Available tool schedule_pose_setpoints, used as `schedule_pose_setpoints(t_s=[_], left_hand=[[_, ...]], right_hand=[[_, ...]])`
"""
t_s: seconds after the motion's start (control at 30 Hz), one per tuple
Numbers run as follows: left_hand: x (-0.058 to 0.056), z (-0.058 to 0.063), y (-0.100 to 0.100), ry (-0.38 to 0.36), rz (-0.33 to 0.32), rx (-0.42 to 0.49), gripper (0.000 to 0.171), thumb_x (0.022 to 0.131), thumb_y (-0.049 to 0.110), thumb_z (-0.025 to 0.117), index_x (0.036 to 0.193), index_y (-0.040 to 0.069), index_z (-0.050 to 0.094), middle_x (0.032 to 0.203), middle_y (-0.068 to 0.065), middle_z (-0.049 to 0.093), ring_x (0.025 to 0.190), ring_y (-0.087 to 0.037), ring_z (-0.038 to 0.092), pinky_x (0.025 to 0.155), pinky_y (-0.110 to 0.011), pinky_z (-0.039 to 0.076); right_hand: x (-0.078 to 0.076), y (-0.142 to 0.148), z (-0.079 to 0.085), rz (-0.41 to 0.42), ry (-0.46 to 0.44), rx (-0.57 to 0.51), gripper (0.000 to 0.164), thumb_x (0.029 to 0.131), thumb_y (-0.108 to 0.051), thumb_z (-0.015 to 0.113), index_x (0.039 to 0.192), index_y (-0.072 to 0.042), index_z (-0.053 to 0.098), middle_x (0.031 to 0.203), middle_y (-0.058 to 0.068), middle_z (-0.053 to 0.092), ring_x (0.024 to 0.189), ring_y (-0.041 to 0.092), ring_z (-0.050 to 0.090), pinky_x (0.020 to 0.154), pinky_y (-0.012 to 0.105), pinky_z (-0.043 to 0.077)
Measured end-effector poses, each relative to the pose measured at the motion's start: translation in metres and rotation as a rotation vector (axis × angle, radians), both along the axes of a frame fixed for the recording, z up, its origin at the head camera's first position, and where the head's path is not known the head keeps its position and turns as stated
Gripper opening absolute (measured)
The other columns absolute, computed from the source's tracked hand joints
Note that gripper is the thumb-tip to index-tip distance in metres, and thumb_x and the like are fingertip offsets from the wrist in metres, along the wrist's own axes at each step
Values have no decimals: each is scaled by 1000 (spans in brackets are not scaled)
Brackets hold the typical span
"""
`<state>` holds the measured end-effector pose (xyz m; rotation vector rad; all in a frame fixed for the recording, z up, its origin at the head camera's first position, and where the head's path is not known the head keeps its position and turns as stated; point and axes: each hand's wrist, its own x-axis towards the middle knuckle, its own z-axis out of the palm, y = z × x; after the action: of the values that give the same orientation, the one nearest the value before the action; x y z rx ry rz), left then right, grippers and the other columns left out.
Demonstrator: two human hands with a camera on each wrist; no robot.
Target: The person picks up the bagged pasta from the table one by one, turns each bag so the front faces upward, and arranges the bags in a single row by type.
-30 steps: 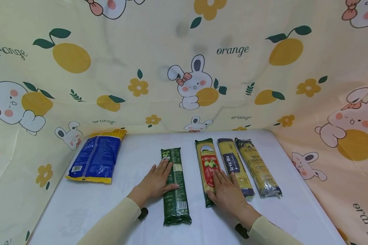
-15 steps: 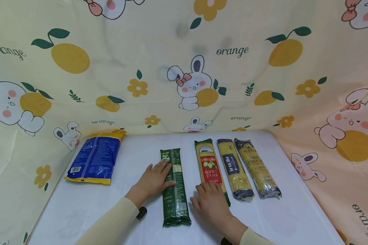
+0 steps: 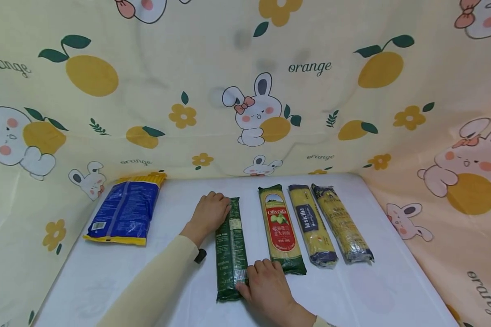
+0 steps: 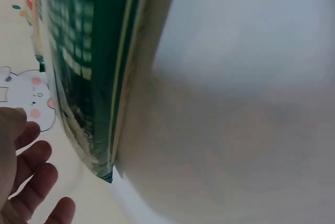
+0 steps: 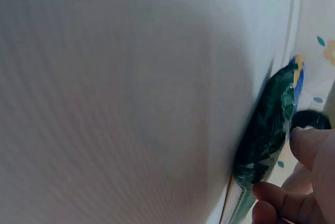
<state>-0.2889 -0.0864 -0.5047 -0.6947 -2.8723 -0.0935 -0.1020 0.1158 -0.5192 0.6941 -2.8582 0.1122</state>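
A dark green pack of spaghetti (image 3: 232,250) lies lengthwise on the white table. My left hand (image 3: 207,215) is at its far end, with bent fingers over the top left corner. In the left wrist view, the fingers (image 4: 36,182) are spread apart beside the pack's tip. At the near end, my right hand (image 3: 270,286) has its thumb on the lower right edge. The right wrist view shows the thumb and fingers apart near the pack's end (image 5: 264,130). Just right lies the red-labelled Olivoila spaghetti pack (image 3: 281,231), untouched.
Further right lie a yellow la sicilia pasta pack (image 3: 317,236) and another yellow pasta pack (image 3: 343,225), side by side. A blue and yellow bag (image 3: 124,211) sits at the back left of the table (image 3: 180,195). A printed cloth (image 3: 196,54) hangs behind.
My right hand has left the red-labelled pack and moved left and nearer to the green pack's near end. The left hand has slid from the green pack's middle to its far end.
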Motion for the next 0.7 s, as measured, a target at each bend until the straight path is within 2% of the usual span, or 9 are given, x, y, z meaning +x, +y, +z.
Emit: schedule_pose_setpoints(t_s=[0.13,0.27,0.47,0.7], left_hand=[[-16,-2,7,-17,8,12,30,112,33,54,128,13,71,123,-8,70,117,-31,63,98,-52,54],[-27,-6,12,-29,-2,-6,32,112,34,53,128,13,71,124,-9,68,118,-32,61,99,-54,52],[-35,-16,20,-48,3,-62,36,113,37,49,123,12,73,122,-10,67,116,-32,59,100,-54,51],[-39,-21,27,-77,26,-87,37,114,37,48,120,11,74,122,-10,64,117,-31,56,100,-53,49]], right_hand=[[1,-1,-1,-21,-39,26,51,99,-63,63,91,-13,71,78,-1,59,80,19,57,74,40,44],[1,-1,-2,-34,-102,57,57,101,-66,57,91,-13,73,78,-1,60,79,19,57,73,40,42],[2,-1,-5,-21,-105,46,53,101,-64,58,85,-14,68,73,-3,55,75,18,56,71,39,40],[2,-1,-7,-28,-80,59,52,99,-63,63,83,-13,67,71,-2,53,74,19,57,69,38,39]])
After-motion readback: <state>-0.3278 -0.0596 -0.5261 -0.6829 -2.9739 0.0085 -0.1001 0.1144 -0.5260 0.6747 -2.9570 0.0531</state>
